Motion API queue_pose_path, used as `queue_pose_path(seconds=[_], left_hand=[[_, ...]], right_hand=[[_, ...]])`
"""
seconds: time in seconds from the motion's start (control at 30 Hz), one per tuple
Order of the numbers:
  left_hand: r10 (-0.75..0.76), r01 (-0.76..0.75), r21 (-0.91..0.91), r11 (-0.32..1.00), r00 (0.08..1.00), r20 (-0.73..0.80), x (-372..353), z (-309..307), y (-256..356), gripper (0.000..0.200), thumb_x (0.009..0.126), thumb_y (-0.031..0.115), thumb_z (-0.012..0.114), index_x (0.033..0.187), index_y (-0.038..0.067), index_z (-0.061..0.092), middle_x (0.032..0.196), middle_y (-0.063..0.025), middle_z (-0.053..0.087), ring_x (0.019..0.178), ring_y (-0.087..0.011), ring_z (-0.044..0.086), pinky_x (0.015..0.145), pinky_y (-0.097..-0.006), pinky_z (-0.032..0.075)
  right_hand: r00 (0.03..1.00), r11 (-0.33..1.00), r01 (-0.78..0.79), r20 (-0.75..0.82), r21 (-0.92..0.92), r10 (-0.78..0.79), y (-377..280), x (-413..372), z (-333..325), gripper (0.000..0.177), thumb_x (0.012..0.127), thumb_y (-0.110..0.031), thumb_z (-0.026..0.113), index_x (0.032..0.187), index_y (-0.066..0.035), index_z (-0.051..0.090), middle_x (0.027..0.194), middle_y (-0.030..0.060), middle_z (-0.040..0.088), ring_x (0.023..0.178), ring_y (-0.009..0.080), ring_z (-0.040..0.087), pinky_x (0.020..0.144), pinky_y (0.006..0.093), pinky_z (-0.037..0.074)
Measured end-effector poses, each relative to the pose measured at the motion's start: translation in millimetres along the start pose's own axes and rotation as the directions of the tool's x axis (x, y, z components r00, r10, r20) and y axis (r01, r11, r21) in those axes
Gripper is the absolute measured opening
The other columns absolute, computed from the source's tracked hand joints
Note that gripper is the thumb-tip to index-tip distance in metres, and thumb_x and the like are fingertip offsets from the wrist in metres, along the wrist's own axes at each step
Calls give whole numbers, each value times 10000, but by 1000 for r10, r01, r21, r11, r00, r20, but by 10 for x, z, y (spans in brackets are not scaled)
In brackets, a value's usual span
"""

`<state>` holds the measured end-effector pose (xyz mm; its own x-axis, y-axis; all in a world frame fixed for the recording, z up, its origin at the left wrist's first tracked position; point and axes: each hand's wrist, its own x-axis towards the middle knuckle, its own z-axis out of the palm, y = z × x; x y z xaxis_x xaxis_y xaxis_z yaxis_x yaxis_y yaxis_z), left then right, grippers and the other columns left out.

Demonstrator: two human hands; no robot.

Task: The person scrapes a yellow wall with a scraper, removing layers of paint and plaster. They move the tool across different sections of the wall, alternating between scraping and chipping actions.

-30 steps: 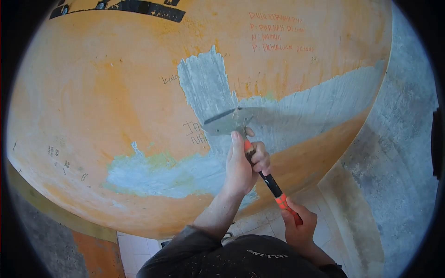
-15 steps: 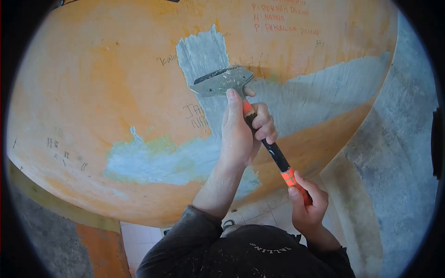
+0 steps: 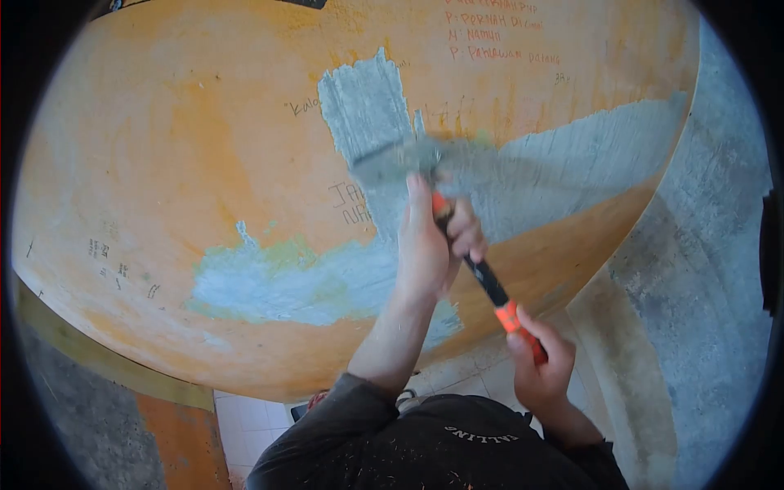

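Two hands clamped on one long-handled scraper (image 3: 390, 162) over a curved orange surface (image 3: 139, 163)

Through the head camera, I look down on a person's two bare arms reaching up the view. The left hand (image 3: 429, 241) is closed around the upper handle, its thumb lying along the top just below the scraper's head and its fingers curled around the black grip. From that hand, the head sits at about 11 o'clock, its broad blade slanting; it is blurred, so I cannot tell whether the edge is pressed to the surface. The right hand (image 3: 543, 363), between 4 and 5 o'clock from the left, is clamped on the orange-red end of the handle; from there the head lies near 11 o'clock.

Just beyond the blade, at 11 o'clock from it, runs a bare grey strip (image 3: 367, 98) with ragged edges. From the left hand, I find a wide grey band (image 3: 596, 151) at 2 o'clock, a pale blue-grey patch (image 3: 261, 282) between 8 and 9, dark lettering (image 3: 349, 196) at 10, and red handwriting (image 3: 500, 37) near 1. At 6 o'clock is the person's dark shirt (image 3: 482, 461), flecked with specks.
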<state>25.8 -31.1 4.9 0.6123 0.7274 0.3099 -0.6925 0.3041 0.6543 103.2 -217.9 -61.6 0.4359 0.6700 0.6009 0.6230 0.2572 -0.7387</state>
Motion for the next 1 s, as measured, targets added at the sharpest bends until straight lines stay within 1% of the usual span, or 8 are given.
queue_pose_path(seconds=[0.03,0.33,0.4,0.47,0.57,0.7,0.8,1.0], left_hand=[[30,-30,-11,999,999,39,94,84,99,448,1015,582,267,1113,190,460,606,66,238,469,-68,256,459,-254,296],[64,-64,19,998,998,15,77,112,48,435,1017,573,294,1095,182,467,597,70,243,462,-60,245,466,-242,280],[13,-8,-65,998,997,73,232,116,119,429,1019,570,292,1098,186,466,594,66,249,457,-67,243,467,-245,282],[104,-103,-47,994,995,13,224,319,217,439,1020,570,284,1100,178,465,590,65,237,450,-74,242,467,-249,285],[62,-62,-2,998,998,2,26,156,45,434,1025,559,279,1108,177,467,606,63,243,468,-74,265,478,-252,293],[104,-106,36,994,993,61,236,263,220,428,1030,546,286,1105,169,477,621,63,249,496,-73,284,496,-259,307],[159,-160,15,987,986,44,259,392,289,407,1033,530,302,1095,173,487,623,64,245,492,-72,273,495,-263,309],[120,-122,26,992,990,81,216,289,226,379,1034,518,319,1106,178,468,626,67,255,495,-70,269,493,-262,309]], right_hand=[[992,994,110,-56,-5,-111,-32,125,29,288,868,-43,673,1138,54,652,827,165,689,642,149,625,584,269,476],[1000,999,5,17,42,-5,-63,106,-19,278,887,-24,651,1151,60,638,932,195,709,785,159,683,687,266,515],[989,991,125,-87,46,-121,-144,288,17,292,880,-35,662,1155,59,637,917,186,708,747,144,667,664,260,507],[998,996,46,-51,80,-42,-202,290,-51,297,878,-43,665,1157,55,640,840,145,694,662,113,612,599,250,474],[999,999,43,10,-3,-43,-130,91,-91,296,881,-48,656,1159,54,642,727,82,636,583,75,519,524,242,405],[980,982,182,-92,42,-178,-160,357,-29,279,904,-34,634,1169,56,633,796,94,671,652,65,538,572,231,429],[997,996,61,-49,57,-59,-268,423,-136,276,911,-24,622,1175,58,628,828,98,685,695,66,568,605,224,447],[998,996,68,-15,53,-68,-194,322,-115,293,913,-54,639,1191,38,628,904,112,686,711,72,567,630,228,456]])
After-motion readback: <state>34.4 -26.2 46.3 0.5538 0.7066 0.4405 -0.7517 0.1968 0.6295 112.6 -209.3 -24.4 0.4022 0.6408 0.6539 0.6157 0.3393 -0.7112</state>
